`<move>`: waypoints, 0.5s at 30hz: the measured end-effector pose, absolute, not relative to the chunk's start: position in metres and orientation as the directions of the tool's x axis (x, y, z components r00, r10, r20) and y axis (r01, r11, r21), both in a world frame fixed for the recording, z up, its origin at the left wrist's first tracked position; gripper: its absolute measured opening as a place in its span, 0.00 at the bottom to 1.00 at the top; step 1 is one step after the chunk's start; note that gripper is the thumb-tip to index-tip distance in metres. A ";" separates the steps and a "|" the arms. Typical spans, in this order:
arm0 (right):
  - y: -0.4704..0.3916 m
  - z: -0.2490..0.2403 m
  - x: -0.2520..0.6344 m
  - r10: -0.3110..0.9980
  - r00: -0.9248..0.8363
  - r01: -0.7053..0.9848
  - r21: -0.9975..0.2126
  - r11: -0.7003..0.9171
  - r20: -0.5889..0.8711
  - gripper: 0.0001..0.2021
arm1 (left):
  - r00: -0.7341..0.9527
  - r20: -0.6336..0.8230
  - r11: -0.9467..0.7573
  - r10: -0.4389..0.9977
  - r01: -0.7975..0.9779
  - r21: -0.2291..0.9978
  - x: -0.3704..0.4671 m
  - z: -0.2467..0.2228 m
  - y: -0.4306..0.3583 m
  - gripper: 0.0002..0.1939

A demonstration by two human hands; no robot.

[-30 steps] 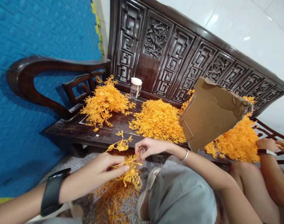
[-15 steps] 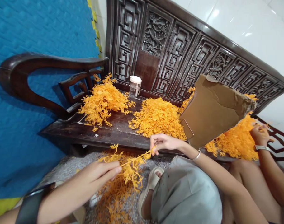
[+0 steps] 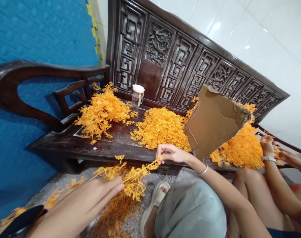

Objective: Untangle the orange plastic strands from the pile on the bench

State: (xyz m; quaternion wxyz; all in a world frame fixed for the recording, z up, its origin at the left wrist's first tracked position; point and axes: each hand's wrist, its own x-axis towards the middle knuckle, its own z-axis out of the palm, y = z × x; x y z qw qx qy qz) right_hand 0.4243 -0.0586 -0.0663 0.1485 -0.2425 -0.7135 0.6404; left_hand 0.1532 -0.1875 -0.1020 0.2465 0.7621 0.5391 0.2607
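An orange curly strand (image 3: 135,173) stretches between my two hands above the floor. My right hand (image 3: 169,153) pinches its right end between thumb and fingers, near the bench's front edge. Lower left, my left hand (image 3: 107,193) has its fingers closed around the strand, which trails back past the wrist. Below hangs a loose mass of orange strands (image 3: 116,215). On the dark wooden bench (image 3: 116,145) lie a pile of orange pieces at the left (image 3: 103,112) and a denser pile in the middle (image 3: 164,127).
A clear cup with a white lid (image 3: 137,95) stands by the carved backrest (image 3: 150,74). A cardboard piece (image 3: 215,119) leans right of the middle pile. Beyond it, another person's hands (image 3: 269,147) are beside a further orange pile (image 3: 244,148).
My left hand has moved down and left, and more of the strand shows trailing behind it. The whole view has shifted slightly; the other person's second hand now shows at the right.
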 end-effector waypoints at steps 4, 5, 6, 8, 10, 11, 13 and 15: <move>-0.061 -0.063 0.429 0.541 -0.838 0.136 -0.988 0.078 -0.073 0.12 | 0.253 0.159 -0.291 0.954 0.667 0.686 0.154 -0.102 -0.186 0.16; -0.062 -0.063 0.430 0.549 -0.833 0.129 -0.988 0.080 -0.065 0.12 | 0.249 0.168 -0.294 0.954 0.662 0.689 0.155 -0.102 -0.186 0.16; -0.063 -0.063 0.432 0.559 -0.827 0.121 -0.989 0.080 -0.056 0.12 | 0.249 0.176 -0.300 0.952 0.659 0.690 0.155 -0.102 -0.185 0.16; -0.064 -0.064 0.434 0.576 -0.816 0.108 -0.991 0.076 -0.045 0.12 | 0.247 0.193 -0.311 0.950 0.661 0.683 0.157 -0.104 -0.185 0.17; -0.064 -0.066 0.436 0.585 -0.810 0.103 -0.992 0.067 -0.045 0.13 | 0.248 0.204 -0.320 0.947 0.664 0.676 0.158 -0.105 -0.185 0.18; -0.064 -0.067 0.437 0.588 -0.807 0.105 -0.992 0.064 -0.047 0.13 | 0.250 0.209 -0.324 0.945 0.661 0.677 0.158 -0.105 -0.185 0.18; -0.064 -0.068 0.438 0.594 -0.803 0.110 -0.992 0.066 -0.049 0.13 | 0.257 0.205 -0.326 0.944 0.652 0.684 0.158 -0.104 -0.185 0.17; -0.063 -0.068 0.439 0.600 -0.799 0.107 -0.992 0.070 -0.044 0.13 | 0.260 0.186 -0.315 0.947 0.652 0.690 0.157 -0.103 -0.186 0.16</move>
